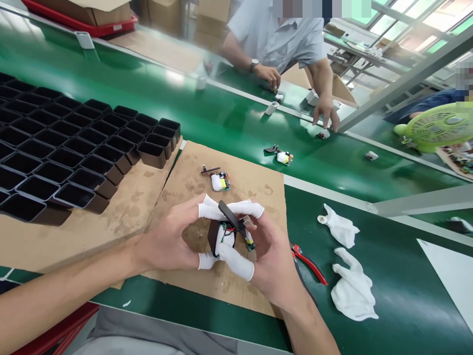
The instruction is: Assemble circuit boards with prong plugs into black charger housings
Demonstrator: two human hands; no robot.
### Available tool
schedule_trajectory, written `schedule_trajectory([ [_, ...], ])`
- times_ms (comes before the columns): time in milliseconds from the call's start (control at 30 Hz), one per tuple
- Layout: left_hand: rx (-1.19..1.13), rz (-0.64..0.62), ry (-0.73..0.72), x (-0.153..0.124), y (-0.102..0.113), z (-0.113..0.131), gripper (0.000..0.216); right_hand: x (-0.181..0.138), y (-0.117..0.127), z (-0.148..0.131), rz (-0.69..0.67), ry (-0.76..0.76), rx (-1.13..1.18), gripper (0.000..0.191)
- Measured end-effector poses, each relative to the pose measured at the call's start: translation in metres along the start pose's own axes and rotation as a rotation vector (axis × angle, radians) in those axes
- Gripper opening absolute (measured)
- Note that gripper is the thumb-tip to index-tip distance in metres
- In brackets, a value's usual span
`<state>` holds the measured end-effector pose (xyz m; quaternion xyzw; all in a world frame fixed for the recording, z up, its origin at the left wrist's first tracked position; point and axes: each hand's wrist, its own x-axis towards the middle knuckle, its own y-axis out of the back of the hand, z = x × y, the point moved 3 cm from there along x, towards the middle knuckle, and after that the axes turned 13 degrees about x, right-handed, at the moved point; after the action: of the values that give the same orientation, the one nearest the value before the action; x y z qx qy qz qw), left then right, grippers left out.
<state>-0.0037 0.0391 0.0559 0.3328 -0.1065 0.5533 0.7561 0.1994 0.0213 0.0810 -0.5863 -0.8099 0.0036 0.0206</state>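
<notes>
Between thumb and finger, my left hand (172,234) grips a small black plastic housing (213,236). White finger cots cover the fingertips of both hands. My right hand (273,246) pinches a circuit board (228,237) with white filler and wires, close against the housing's open end; how far it is inside is hidden by the fingers. A flat black end piece (229,214) sticks up at an angle from the board. Just beyond my hands, another circuit board assembly (220,182) lies on the cardboard sheet (258,192).
Rows of open black housings (77,145) stand on the left. Red-handled pliers (310,265) and white gloves (354,291) lie right. Beyond runs a green conveyor belt (148,98) carrying a board assembly (284,157). A co-worker (279,44) handles parts opposite, near a green fan (438,125).
</notes>
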Motion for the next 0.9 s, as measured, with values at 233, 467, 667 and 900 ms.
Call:
schedule_trajectory([
  [233, 0.028, 0.01, -0.039, -0.002, -0.001, -0.002, 0.05, 0.005, -0.007, -0.003, -0.001, 0.011, 0.051, 0.053],
  [467, 0.005, 0.083, -0.066, 0.002, -0.002, -0.004, 0.055, 0.0, -0.002, 0.006, 0.007, 0.057, 0.114, 0.051],
  [667, -0.017, 0.093, -0.057, 0.001, 0.0, -0.004, 0.057, 0.0, 0.001, 0.007, -0.049, 0.054, 0.157, 0.041],
  [900, -0.014, 0.048, 0.058, 0.003, 0.003, -0.002, 0.048, 0.002, -0.003, 0.004, -0.008, 0.041, 0.133, 0.045],
])
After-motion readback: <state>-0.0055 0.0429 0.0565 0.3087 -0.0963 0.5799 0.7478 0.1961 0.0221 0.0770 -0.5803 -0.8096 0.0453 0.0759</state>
